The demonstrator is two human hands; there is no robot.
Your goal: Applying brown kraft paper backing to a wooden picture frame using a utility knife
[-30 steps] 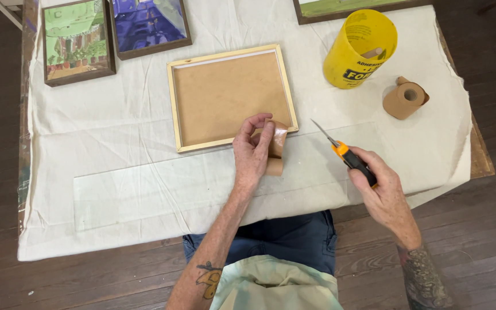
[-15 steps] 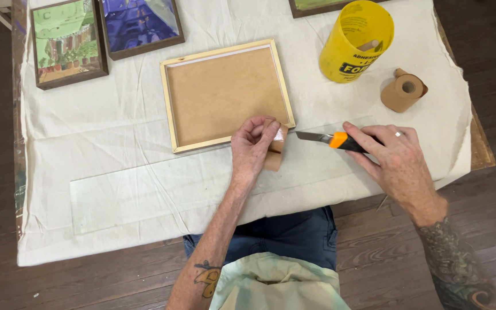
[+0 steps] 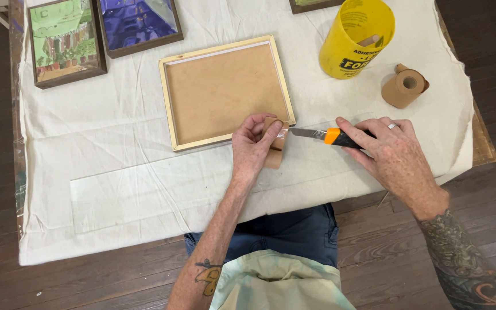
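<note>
A pale wooden picture frame (image 3: 170, 109) lies face down on the cloth-covered table, its brown backing board (image 3: 225, 92) showing. My left hand (image 3: 252, 146) grips a roll of brown paper tape (image 3: 275, 143) at the frame's near right corner. My right hand (image 3: 388, 152) holds a utility knife (image 3: 331, 136) with an orange and black handle. Its blade points left and reaches the tape beside my left fingers.
A yellow tub (image 3: 356, 37) and a second roll of brown tape (image 3: 404, 87) stand at the back right. Two framed paintings (image 3: 67, 40) (image 3: 139, 23) lie at the back left. A clear rectangular sheet (image 3: 144, 192) rests near the front edge of the white cloth (image 3: 76, 143).
My right hand has swung the knife from pointing up and away to level, and moved it left until the blade meets the tape. My left hand stays on the tape roll.
</note>
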